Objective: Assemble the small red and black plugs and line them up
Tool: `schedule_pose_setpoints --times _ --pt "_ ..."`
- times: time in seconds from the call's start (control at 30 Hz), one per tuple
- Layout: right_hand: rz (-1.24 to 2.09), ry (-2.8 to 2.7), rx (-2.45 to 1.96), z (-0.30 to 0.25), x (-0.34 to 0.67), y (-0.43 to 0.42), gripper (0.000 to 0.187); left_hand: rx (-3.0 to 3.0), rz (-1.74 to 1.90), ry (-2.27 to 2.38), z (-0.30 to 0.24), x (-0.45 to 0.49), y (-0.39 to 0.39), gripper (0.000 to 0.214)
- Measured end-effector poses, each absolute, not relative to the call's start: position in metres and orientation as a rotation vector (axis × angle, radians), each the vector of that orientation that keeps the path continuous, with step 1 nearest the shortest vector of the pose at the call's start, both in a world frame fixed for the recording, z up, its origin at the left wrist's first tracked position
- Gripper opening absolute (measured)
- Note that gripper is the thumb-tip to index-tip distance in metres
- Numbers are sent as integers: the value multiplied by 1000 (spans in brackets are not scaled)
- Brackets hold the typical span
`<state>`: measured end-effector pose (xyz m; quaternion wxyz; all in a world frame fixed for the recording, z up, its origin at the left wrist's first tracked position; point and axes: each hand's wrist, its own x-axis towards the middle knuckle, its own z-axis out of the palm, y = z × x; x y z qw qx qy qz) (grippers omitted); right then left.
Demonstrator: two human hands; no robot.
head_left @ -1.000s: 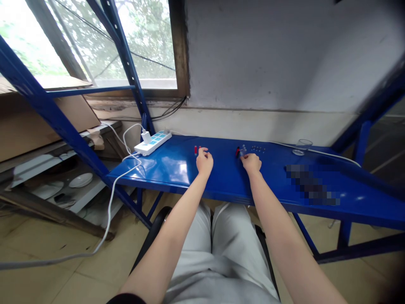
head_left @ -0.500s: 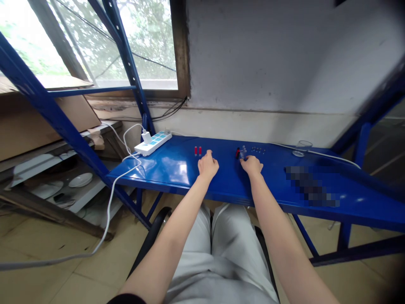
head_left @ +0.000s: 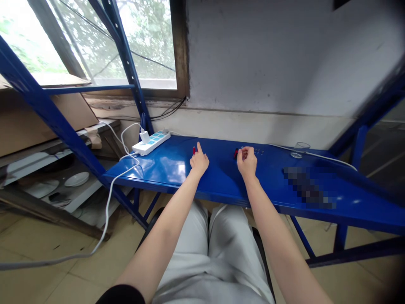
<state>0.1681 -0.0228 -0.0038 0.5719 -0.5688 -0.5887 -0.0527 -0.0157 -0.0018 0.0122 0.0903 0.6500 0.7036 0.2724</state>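
My left hand is over the blue table, its index finger stretched out and the other fingers partly bent. I see nothing held in it. Beside that finger, on its left, stands a small red cylinder. My right hand is closed, thumb and fingertips together; what they hold, if anything, is hidden. Just left of its fingertips is a small red and black thing. Several tiny pieces lie in rows to the right of this hand, partly covered by it.
A white power strip with a plug and cable is at the table's back left. Towards the back right stands a clear glass, a white cable running by it. A blurred dark object lies on the right. Blue rack posts frame both sides.
My left hand has shifted left and now hides one of the two red cylinders. My right hand has turned and moved slightly further back, covering the clear thing and some of the tiny pieces.
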Motion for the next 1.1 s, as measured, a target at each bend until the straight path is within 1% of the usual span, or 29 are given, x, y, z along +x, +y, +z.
schedule_pose_setpoints --times 0.1,0.33,0.53,0.6,0.7,0.8,0.87,1.0,1.1 --pt "-88 -1482 -1337 -3 162 -27 24 1915 822 2079 10 -19 3 64" --pt "-23 -1602 -1507 3 157 -34 30 1917 992 1966 -2 -25 10 52" --pt "-30 -1621 -1490 2 157 -34 30 1903 1136 1950 -3 -30 17 32" --pt "-33 -1624 -1487 2 157 -35 30 1851 1226 1828 -5 -29 19 26" --pt "-21 -1657 -1506 1 155 -34 31 1708 1349 1482 -10 -26 21 19" --pt "37 -1735 -1517 -1 153 -31 32 1539 1292 1114 -12 -21 18 18" --pt "96 -1806 -1537 -2 152 -29 33 1450 1211 949 -11 -20 14 19" --pt "168 -1910 -1549 -3 151 -27 42 1382 1127 807 -7 -21 8 22" --pt "165 -1923 -1527 -3 149 -28 43 1392 1107 791 -7 -22 7 24"
